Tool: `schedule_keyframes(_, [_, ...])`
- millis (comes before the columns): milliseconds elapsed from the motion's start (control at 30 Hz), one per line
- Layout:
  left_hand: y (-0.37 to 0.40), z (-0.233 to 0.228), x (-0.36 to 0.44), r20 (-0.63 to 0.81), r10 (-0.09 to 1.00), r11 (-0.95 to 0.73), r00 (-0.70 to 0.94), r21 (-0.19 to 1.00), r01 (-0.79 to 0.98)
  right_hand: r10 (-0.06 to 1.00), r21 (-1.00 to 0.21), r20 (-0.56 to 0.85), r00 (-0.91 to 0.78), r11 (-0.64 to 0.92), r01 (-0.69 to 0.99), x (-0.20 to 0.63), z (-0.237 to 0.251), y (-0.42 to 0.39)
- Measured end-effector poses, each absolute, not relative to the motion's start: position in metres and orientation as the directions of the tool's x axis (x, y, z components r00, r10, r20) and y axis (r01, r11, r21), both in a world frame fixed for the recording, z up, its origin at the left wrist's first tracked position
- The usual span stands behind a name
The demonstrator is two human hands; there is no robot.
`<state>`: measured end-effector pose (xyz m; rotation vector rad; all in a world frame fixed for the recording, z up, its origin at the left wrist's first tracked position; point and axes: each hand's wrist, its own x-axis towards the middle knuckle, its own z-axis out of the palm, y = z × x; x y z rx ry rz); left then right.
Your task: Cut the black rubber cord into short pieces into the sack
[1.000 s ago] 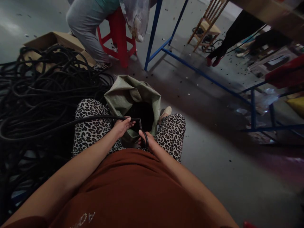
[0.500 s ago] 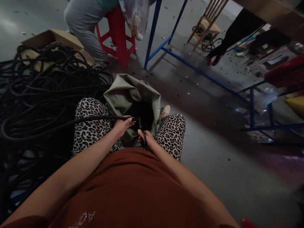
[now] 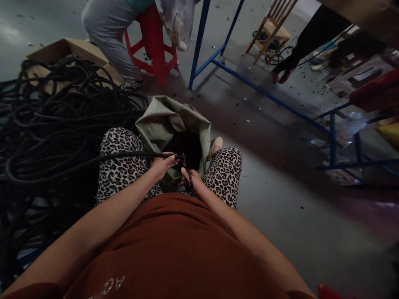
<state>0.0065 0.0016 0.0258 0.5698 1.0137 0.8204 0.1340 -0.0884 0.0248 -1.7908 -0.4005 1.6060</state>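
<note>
Fingers of the left hand (image 3: 161,167) pinch the black cord (image 3: 124,155), thumb on top, just short of its free end; those of the right hand (image 3: 195,181) are wrapped round the scissors (image 3: 189,176). Blades (image 3: 183,160) stand at the cord's tip, approx. crosswise; their gap is too small for me to tell. Cord end lies over the dark mouth of the green sack (image 3: 156,120), betw. the wearer's knees (image 3: 120,143); the rest runs L over the L knee & loops by the cord pile (image 3: 68,112). Far L, behind the pile: open carton (image 3: 62,45); far centre: red stool (image 3: 152,41) w/ a co-worker's grey trouser leg (image 3: 107,37) beside it. Step in hand, as I judge it remotely: snipping at the cord's end above the sack. Next move, IMO, calls for a steady L pinch, blades kept square to the cord, & L fingertips held clear of the edges.
</note>
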Motion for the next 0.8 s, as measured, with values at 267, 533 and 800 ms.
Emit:
schedule_keyframes(267, [-0.001, 0.02, 0.006, -0.52, 0.811, 0.583, 0.269, 0.754, -0.303, 0.603, -0.616, -0.787, 0.127, -0.775, -0.139, 0.134, 0.019, -0.085])
schedule_keyframes(533, [0.0, 0.02, 0.003, -0.516, 0.813, 0.578, 0.27, 0.77, -0.27, 0.618, -0.632, -0.774, 0.138, -0.769, -0.096, 0.133, 0.013, -0.082])
schedule_keyframes(800, [0.0, 0.016, 0.003, -0.557, 0.795, 0.606, 0.24, 0.745, -0.278, 0.676, -0.67, -0.722, 0.148, -0.736, 0.093, 0.134, 0.009, -0.083])
